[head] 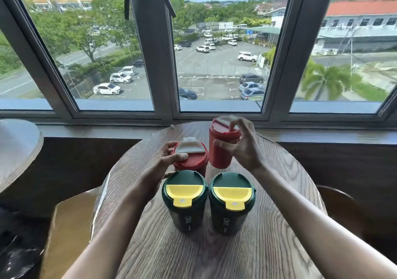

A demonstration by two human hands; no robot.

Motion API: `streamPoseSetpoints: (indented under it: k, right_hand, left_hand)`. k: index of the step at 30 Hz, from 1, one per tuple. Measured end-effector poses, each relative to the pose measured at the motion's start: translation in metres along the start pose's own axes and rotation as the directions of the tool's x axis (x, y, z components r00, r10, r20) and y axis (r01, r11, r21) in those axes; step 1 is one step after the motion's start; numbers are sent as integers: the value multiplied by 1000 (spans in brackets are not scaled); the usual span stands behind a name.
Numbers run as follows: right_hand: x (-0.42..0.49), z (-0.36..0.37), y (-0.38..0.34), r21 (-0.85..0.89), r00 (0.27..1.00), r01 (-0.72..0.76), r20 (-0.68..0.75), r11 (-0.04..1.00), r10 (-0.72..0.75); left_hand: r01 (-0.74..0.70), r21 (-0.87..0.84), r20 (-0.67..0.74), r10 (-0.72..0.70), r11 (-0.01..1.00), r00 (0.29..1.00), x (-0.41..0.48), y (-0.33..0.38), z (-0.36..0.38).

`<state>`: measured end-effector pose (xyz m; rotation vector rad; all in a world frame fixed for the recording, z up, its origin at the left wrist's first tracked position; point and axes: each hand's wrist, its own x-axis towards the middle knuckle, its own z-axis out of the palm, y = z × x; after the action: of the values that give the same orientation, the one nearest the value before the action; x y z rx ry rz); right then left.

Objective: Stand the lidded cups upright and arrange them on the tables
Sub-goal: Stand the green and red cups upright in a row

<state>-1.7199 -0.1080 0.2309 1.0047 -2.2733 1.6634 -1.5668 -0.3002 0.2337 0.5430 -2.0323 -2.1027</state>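
Observation:
Two dark green cups with yellow lid flaps stand upright side by side on the round wooden table [268, 246], the left green cup [184, 201] and the right green cup [232, 203]. Behind them are two red cups with white lid flaps. My left hand [163, 162] grips the left red cup [191, 156] at its lid; it stands upright. My right hand [242, 145] holds the right red cup [221, 145] by its upper side, slightly tilted, its base at or just above the table.
A window sill [107, 130] and dark wall panel run just behind the table. A second wooden table [17, 150] is at the far left. A wooden chair back [68, 235] stands at the lower left, and another chair [339, 205] at the right.

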Motion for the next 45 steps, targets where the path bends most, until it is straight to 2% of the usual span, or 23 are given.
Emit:
streamPoseSetpoints:
  k: [6,10,14,17,20,22,26,29,36,45]
  right_hand:
    - [-25,-17,4,12,999,8,45,1000,-8]
    - [-32,-24,7,20,988,-71,139,997,68]
    - [-24,-34,-5,152,958,-210,227,966,172]
    - [-6,-46,-13,111,888,-392,304,913,344]
    - [16,-53,-19,-8,781,-474,458,880,425]
    - [26,-54,-22,-38,765,-455,495,890,412]
    - [27,-52,-24,-28,805,-373,487,927,339]
    - [20,-51,-25,21,806,-361,510,932,301]
    - [13,-51,-28,129,773,-397,581,909,255]
    - [17,-47,-34,101,718,-413,647,905,256]
  left_hand:
    - [-1,6,26,1,1000,1000,-2,2,0]
    - [-8,18,24,8,1000,1000,-2,2,0]
    - [-7,24,35,6,1000,999,-4,4,1]
    - [-1,22,39,1,1000,999,-5,6,2]
    - [8,28,37,-9,1000,999,-4,8,2]
    - [11,42,40,-13,999,999,-5,8,2]
    - [8,51,24,-9,999,1000,-6,9,3]
    - [6,61,22,-7,998,1000,-6,9,2]
    - [3,60,24,-5,998,1000,-9,9,2]
    - [9,39,22,-10,999,1000,-9,9,1]
